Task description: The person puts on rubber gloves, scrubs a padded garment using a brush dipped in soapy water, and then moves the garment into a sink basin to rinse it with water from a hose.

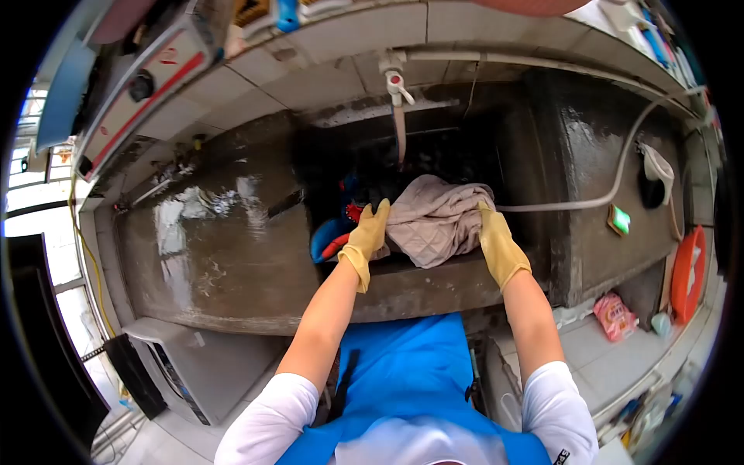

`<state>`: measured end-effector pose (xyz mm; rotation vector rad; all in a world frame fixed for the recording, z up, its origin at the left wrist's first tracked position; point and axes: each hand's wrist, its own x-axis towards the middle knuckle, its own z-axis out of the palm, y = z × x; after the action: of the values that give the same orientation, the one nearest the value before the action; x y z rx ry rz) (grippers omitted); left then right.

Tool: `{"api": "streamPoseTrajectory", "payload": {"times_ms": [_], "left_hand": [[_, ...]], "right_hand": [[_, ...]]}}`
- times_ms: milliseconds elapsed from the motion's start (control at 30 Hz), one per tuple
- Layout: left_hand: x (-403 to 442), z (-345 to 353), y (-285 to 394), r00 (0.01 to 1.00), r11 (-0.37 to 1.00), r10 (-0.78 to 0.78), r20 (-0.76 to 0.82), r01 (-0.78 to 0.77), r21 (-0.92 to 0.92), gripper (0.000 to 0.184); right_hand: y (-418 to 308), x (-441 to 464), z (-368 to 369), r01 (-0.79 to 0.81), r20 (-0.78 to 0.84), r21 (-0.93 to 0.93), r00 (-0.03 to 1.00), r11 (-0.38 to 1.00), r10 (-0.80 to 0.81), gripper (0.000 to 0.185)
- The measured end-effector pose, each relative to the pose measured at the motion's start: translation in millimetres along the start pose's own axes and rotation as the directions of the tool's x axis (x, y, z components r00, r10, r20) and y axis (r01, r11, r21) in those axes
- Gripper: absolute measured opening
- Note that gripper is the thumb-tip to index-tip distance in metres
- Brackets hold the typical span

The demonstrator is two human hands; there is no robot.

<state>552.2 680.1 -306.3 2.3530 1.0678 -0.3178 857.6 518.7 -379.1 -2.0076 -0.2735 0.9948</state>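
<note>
Both my hands wear yellow rubber gloves over a dark sink basin. A wet beige quilted cloth [438, 219] lies bunched between them at the basin's front. My left hand [367, 239] is closed at the cloth's left edge, beside a blue and red item [332, 238]. My right hand [500, 244] grips the cloth's right side, with its fingertips partly hidden by the folds. Above the cloth, a tap [396, 89] with a white lever and a red centre has a short hose hanging from it.
A wet concrete counter [225, 256] extends left. On the right ledge lie a green sponge [619, 220] and a pale hose [612, 194]. A pink packet [616, 316] and a red basin [687, 275] stand lower right. A grey appliance [205, 372] is at lower left.
</note>
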Motion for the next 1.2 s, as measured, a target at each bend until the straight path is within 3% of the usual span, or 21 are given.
{"api": "streamPoseTrajectory", "payload": {"times_ms": [33, 67, 100, 133, 167, 233, 267, 300, 333, 367, 400, 467, 567, 633, 667, 800, 900, 1033, 1100, 1133, 1200], "left_hand": [[12, 25, -6, 0.999, 0.999, -0.026, 0.033, 0.027, -0.029, 0.065], [15, 45, -11, 0.990, 0.980, -0.144, 0.000, 0.143, -0.137, 0.065], [18, 63, -15, 0.965, 0.935, -0.262, -0.035, 0.245, -0.257, 0.067], [22, 81, -19, 0.925, 0.868, -0.374, -0.068, 0.323, -0.378, 0.071], [28, 82, -5, 0.741, 0.536, -0.671, -0.033, 0.453, -0.712, 0.078], [28, 97, -1, 0.727, 0.764, -0.592, -0.347, 0.371, -0.527, 0.090], [27, 77, 15, 0.794, 0.766, -0.525, -0.307, 0.284, -0.576, 0.104], [26, 57, 30, 0.792, 0.759, -0.534, -0.294, 0.297, -0.579, 0.104], [29, 37, 42, 0.899, 0.870, -0.433, -0.072, 0.396, -0.294, 0.111], [36, 33, 45, 0.910, 0.928, -0.368, 0.190, 0.371, 0.020, 0.119], [47, 50, 26, 0.871, 0.930, -0.367, 0.326, 0.355, 0.097, 0.132], [63, 54, 15, 0.836, 0.918, -0.396, 0.379, 0.371, 0.140, 0.135], [86, 63, 6, 0.788, 0.899, -0.438, 0.433, 0.389, 0.202, 0.140], [100, 66, -1, 0.742, 0.887, -0.460, 0.488, 0.406, 0.220, 0.145], [102, 75, -8, 0.777, 0.901, -0.434, 0.456, 0.390, 0.192, 0.144], [120, 114, -34, 0.811, 0.926, -0.376, 0.449, 0.347, 0.149, 0.144], [129, 135, -42, 0.836, 0.933, -0.358, 0.417, 0.341, 0.117, 0.131], [149, 168, -58, 0.811, 0.934, -0.355, 0.464, 0.331, 0.136, 0.130], [160, 188, -63, 0.677, 0.926, -0.377, 0.632, 0.261, 0.272, 0.113], [146, 164, -43, 0.795, 0.931, -0.360, 0.488, 0.268, 0.249, 0.093], [142, 162, -43, 0.795, 0.946, -0.320, 0.516, 0.239, 0.218, 0.087]], "right_hand": [[0, 5, -9, 0.094, 0.089, -0.361, 0.994, 0.928, -0.067, 0.045], [-13, 5, -11, 0.161, 0.201, -0.700, 0.979, 0.696, -0.025, 0.050], [-27, 3, -9, 0.222, 0.286, -0.842, 0.957, 0.492, 0.057, 0.055], [-39, 3, -3, 0.260, 0.330, -0.886, 0.935, 0.385, 0.127, 0.060], [-49, 4, 8, 0.285, 0.357, -0.899, 0.917, 0.332, 0.179, 0.065], [-80, -26, 25, 0.176, 0.314, -0.879, 0.913, 0.443, 0.260, 0.069], [-96, -41, 33, 0.115, 0.291, -0.864, 0.909, 0.490, 0.300, 0.071], [-40, -40, 47, 0.207, 0.257, -0.884, 0.964, 0.418, 0.065, 0.077], [-21, -33, 55, 0.249, 0.247, -0.893, 0.967, 0.375, -0.054, 0.081], [-9, -28, 63, 0.280, 0.234, -0.904, 0.957, 0.324, -0.173, 0.085], [-1, -7, 75, 0.296, 0.335, -0.921, 0.933, 0.252, 0.131, 0.091], [14, 15, 90, 0.330, 0.375, -0.927, 0.817, 0.179, 0.439, 0.100], [39, 27, 105, 0.345, 0.412, -0.893, 0.886, 0.291, 0.213, 0.092], [26, 33, 110, 0.326, 0.410, -0.899, 0.861, 0.293, 0.301, 0.102], [21, 36, 113, 0.310, 0.409, -0.903, 0.832, 0.297, 0.374, 0.113], [50, 59, 129, 0.252, 0.331, -0.935, 0.875, 0.250, 0.353, 0.111], [73, 68, 133, 0.258, 0.337, -0.934, 0.868, 0.248, 0.365, 0.103], [66, 73, 139, 0.286, 0.376, -0.916, 0.856, 0.280, 0.355, 0.093], [59, 78, 143, 0.307, 0.403, -0.902, 0.850, 0.304, 0.338, 0.088], [56, 82, 149, 0.326, 0.429, -0.887, 0.843, 0.326, 0.325, 0.086], [48, 81, 148, 0.345, 0.464, -0.861, 0.833, 0.373, 0.300, 0.081]]}}
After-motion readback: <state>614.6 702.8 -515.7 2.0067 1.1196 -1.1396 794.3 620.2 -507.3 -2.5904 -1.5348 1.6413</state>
